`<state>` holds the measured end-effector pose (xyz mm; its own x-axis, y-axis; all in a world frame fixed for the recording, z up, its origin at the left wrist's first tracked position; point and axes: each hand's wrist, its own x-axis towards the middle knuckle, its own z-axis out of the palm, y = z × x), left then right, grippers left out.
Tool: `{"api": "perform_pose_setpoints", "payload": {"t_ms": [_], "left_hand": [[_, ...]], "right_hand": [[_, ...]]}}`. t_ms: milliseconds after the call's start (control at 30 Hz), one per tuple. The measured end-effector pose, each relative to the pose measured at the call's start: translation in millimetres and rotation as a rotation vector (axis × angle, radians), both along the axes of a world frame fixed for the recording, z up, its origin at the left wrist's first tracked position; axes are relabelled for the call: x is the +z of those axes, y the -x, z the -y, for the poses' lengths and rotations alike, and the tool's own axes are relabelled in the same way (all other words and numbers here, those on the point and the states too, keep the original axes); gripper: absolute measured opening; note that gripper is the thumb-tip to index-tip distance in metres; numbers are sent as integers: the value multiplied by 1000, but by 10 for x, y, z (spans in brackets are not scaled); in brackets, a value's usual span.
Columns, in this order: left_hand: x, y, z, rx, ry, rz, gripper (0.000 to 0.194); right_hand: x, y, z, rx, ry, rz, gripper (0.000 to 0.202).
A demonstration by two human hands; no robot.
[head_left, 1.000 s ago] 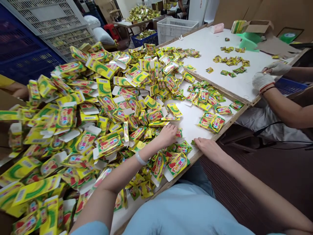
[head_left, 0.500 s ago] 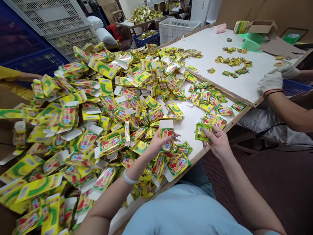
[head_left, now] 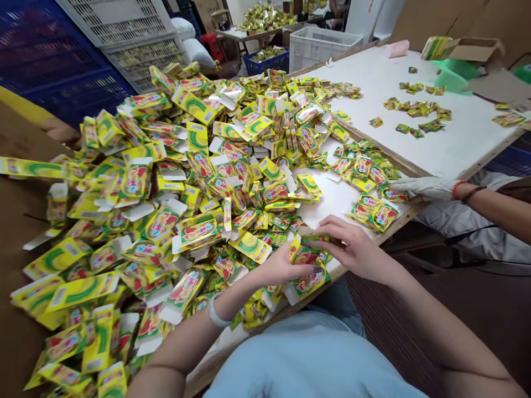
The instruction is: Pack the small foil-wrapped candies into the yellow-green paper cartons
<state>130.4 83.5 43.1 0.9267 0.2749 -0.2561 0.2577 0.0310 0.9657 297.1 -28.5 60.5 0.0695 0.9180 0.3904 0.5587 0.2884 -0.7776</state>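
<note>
My left hand (head_left: 286, 265) is closed round a small yellow-and-green candy box (head_left: 305, 255) with a red fruit print, held tilted above the front edge of the table. My right hand (head_left: 350, 246) meets it from the right, its fingers pinching a green candy packet (head_left: 317, 239) at the box's upper end. How far the packet is inside the box is hidden by my fingers. Under and beside my hands lie more boxes and small green packets. A big heap of similar boxes (head_left: 199, 226), many with white flaps open, spreads to my left.
A co-worker's gloved hand (head_left: 431, 188) touches boxes at the right edge. Wooden strips (head_left: 377, 146) divide the white table (head_left: 418, 149), where loose packets (head_left: 415, 106) lie. Stacked crates (head_left: 124, 33) stand at the back left; a white crate (head_left: 321, 48) stands behind the table.
My right hand has brought the green packet left to the box in my left hand, which now tilts. The co-worker's gloved hand has reached in to the boxes. The view has shifted slightly.
</note>
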Motion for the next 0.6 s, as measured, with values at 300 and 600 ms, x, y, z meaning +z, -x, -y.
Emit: {"api": "perform_pose_setpoints", "payload": {"t_ms": [300, 600], "left_hand": [[-184, 66, 148, -87, 37, -86, 56], [-158, 79, 209, -121, -56, -117, 70]], "right_hand": [[128, -90, 261, 90, 246, -8, 14], [-268, -114, 527, 17, 315, -320, 17]]}}
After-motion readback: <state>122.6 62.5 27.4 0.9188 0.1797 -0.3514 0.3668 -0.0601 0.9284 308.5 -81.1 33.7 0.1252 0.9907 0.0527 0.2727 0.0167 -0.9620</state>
